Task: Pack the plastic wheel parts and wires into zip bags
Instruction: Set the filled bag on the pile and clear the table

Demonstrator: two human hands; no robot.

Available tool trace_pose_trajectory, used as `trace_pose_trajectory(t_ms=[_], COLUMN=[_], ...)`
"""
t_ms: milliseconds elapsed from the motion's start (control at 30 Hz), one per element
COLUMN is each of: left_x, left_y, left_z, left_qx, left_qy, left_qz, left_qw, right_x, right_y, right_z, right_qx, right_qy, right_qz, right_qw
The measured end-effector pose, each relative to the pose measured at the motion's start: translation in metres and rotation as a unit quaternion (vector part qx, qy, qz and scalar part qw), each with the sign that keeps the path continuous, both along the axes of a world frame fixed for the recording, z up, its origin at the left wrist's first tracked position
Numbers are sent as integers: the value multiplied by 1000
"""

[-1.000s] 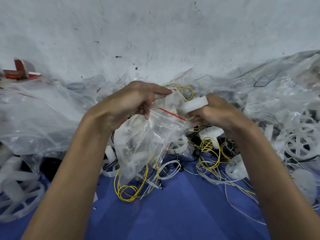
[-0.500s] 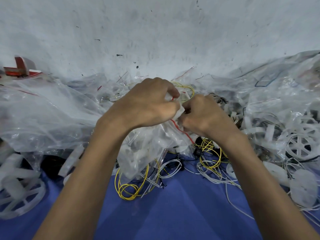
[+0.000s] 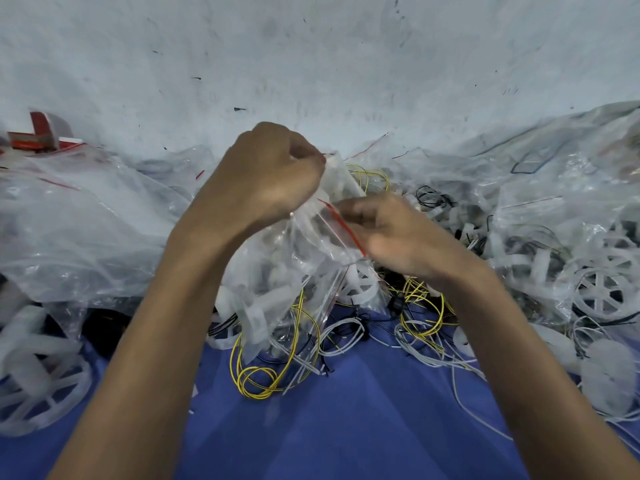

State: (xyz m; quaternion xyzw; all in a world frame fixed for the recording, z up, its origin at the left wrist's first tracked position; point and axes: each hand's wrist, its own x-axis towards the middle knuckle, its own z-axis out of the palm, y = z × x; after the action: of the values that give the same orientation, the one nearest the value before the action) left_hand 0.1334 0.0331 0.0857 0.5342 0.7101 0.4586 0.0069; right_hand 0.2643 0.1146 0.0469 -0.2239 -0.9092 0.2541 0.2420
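A clear zip bag [image 3: 287, 271] with a red seal strip hangs between my hands above the blue surface. White plastic wheel parts and coiled yellow and white wires fill it. My left hand [image 3: 266, 178] pinches the bag's top corner, fingers curled. My right hand [image 3: 384, 233] pinches the red seal strip lower down on the right. Loose yellow wires [image 3: 420, 306] and white wires lie under my right wrist. White spoked wheels [image 3: 602, 292] lie at the right, partly under plastic.
Heaps of crumpled clear bags [image 3: 79, 230] cover the left and right sides. More white wheels [image 3: 38, 372] lie at the left edge. A red and white box [image 3: 41, 133] sits far left against the pale wall. Blue cloth [image 3: 346, 427] spreads in front.
The white part that my right hand held a second ago is out of its fingers. My hands have moved apart along the bag's red seal, left upward and right downward.
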Motion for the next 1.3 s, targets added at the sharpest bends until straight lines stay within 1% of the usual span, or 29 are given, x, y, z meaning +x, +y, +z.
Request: trace_pose_trajectory(t_ms=[67,100,133,200,267,300,367,467,533,567,600,667,700,733,767,833,900,967,1033,1067,1100,1133,1167,1200,1267,1300], left_x=[-1,-1,-1,-1,-5,-7,-10,-10,-10,-12,-14,-21,-25,-30,-34,-42,-48,-49,-47,-46,-46,-46,-45,-44,-39,-37], left_y=[0,1,2,4,4,4,3,1,-1,-2,-4,-9,-12,-13,-13,-8,0,1,-8,-14,-19,-23,-25,-26,-25,-24], left_z=[-1,-1,-2,-3,-3,-2,-1,-1,1,3,6,9,9,7,3,-6,-15,-14,-2,7,14,18,19,16,7,3], left_qx=[11,16,25,43,60,65,76,97,108,116,120,104,81,51,15,-48,-63,-8,112,178,232,265,272,255,196,175], left_qy=[-31,-40,-47,-66,-79,-80,-84,-83,-91,-99,-110,-129,-130,-121,-96,-26,30,50,7,-2,22,66,105,124,102,69], left_qz=[-8,-11,-11,-2,17,29,45,40,35,36,31,-3,-27,-50,-64,-61,-40,-40,-92,-132,-160,-166,-158,-148,-166,-194], left_qw=[999,999,999,997,995,994,993,991,989,988,986,986,988,990,993,997,997,998,989,975,959,948,944,948,961,963], right_x=[5,5,5,2,0,1,6,8,7,6,6,8,10,12,14,17,18,19,21,24,27,29,29,29,29,29], right_y=[-1,-3,-4,-5,-5,-5,-4,1,3,4,6,10,13,16,19,22,21,16,9,6,3,1,1,1,1,1], right_z=[2,1,1,-1,0,1,3,5,5,5,6,7,7,8,8,8,8,10,16,20,24,27,28,28,23,21], right_qx=[15,34,56,84,95,105,119,163,205,211,203,154,125,90,45,-50,-92,-105,-128,-138,-147,-153,-157,-156,-143,-141], right_qy=[-66,-72,-55,25,93,102,82,79,112,146,189,261,267,254,237,216,209,234,310,348,375,383,372,343,281,275], right_qz=[47,47,34,-16,-42,-38,-17,-5,-33,-63,-94,-143,-164,-174,-173,-151,-123,-69,21,62,90,99,90,70,31,30], right_qw=[997,996,996,996,990,989,989,984,972,965,956,942,941,947,955,963,966,964,942,925,911,906,911,924,948,951])
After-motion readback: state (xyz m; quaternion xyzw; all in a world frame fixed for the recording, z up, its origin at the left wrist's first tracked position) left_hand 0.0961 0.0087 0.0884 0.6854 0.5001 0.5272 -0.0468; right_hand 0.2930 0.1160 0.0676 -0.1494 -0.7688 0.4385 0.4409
